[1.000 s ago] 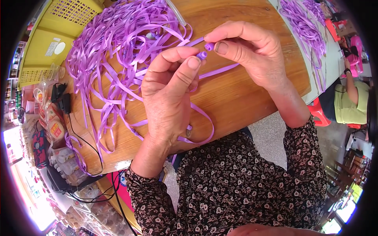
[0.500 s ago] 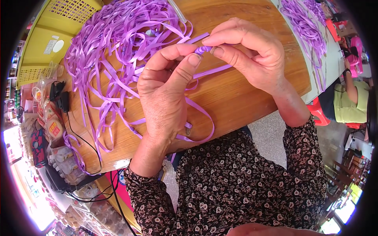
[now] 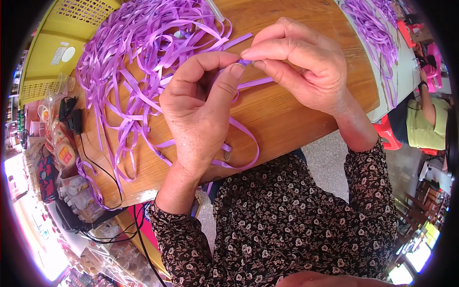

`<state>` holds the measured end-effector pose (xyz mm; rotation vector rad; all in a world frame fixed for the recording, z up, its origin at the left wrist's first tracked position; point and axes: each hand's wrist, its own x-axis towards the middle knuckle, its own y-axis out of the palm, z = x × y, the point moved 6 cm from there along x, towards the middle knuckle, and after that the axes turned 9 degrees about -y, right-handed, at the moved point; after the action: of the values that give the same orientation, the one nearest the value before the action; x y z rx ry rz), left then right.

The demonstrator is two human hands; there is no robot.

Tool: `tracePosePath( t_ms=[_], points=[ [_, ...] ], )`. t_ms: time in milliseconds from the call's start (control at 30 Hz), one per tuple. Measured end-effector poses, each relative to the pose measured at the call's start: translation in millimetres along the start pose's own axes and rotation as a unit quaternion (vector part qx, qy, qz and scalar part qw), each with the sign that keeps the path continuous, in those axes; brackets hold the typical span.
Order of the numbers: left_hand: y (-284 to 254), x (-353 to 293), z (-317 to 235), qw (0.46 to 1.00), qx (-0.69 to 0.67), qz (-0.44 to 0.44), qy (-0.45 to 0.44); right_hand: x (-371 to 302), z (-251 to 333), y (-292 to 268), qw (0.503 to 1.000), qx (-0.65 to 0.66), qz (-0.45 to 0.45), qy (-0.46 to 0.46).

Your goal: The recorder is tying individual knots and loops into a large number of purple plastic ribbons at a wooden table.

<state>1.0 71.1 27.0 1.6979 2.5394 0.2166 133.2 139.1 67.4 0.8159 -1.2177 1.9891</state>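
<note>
Between both hands, over the wooden table, is a small knotted or rolled bit of purple ribbon (image 3: 245, 62). My left hand (image 3: 198, 103) pinches it from the left between thumb and forefinger. From the right, my right hand (image 3: 303, 62) pinches the same bit with thumb and fingertips. The fingers hide most of its shape. A loose ribbon tail (image 3: 258, 83) runs behind the hands, and a loop (image 3: 253, 143) hangs down by my left wrist. A large tangled heap of purple ribbons (image 3: 143, 43) lies beyond my left hand.
A yellow plastic basket (image 3: 48, 57) stands at the far left. A black cable (image 3: 98, 165) crosses the left corner of the wooden table (image 3: 296, 129). More purple ribbons (image 3: 370, 33) lie on a white table at the right, near a seated person (image 3: 428, 122) in light green.
My left hand has shifted slightly left, and my right fingertips have closed in tighter over the ribbon knot, covering more of it. Both hands keep their pinch.
</note>
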Motion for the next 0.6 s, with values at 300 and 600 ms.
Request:
tracePosePath(
  t_ms=[300, 600],
  points=[
    [2, -2, 0, 1.0, 0.019, 0.0, -0.003, 0, 7, 1, 0.997, -0.053, 0.026, -0.042],
    [2, 1, 5, 0.996, 0.082, -0.013, 0.025, 13, 17, -3, 0.986, -0.079, 0.141, 0.049]
  ],
)
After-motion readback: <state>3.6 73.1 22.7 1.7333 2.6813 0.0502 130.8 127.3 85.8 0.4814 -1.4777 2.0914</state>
